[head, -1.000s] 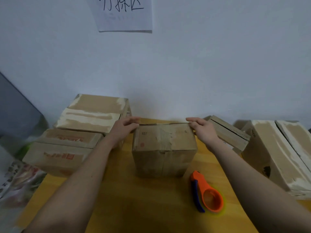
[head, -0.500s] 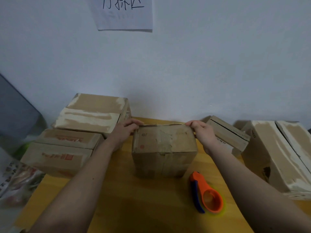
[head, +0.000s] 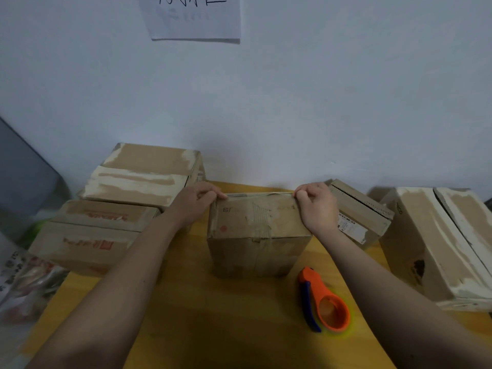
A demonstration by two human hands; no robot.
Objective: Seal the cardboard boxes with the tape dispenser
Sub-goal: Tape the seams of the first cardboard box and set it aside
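Note:
A small brown cardboard box (head: 255, 230) with old tape on its top stands in the middle of the yellow table (head: 213, 315). My left hand (head: 194, 203) pinches the box's far left top edge, and my right hand (head: 316, 206) pinches the far right top edge. An orange tape dispenser (head: 324, 302) with a blue handle lies on the table right of the box's front, untouched by either hand.
Two stacked cardboard boxes (head: 106, 209) sit at the left. A flat box (head: 359, 214) and a large tilted box (head: 436, 243) stand at the right. Plastic bags (head: 24, 278) lie at the table's left edge. A paper note (head: 194, 17) hangs on the wall.
Both hands have curled from resting flat on the box's far corners to pinching the far top edge. The view has tilted slightly.

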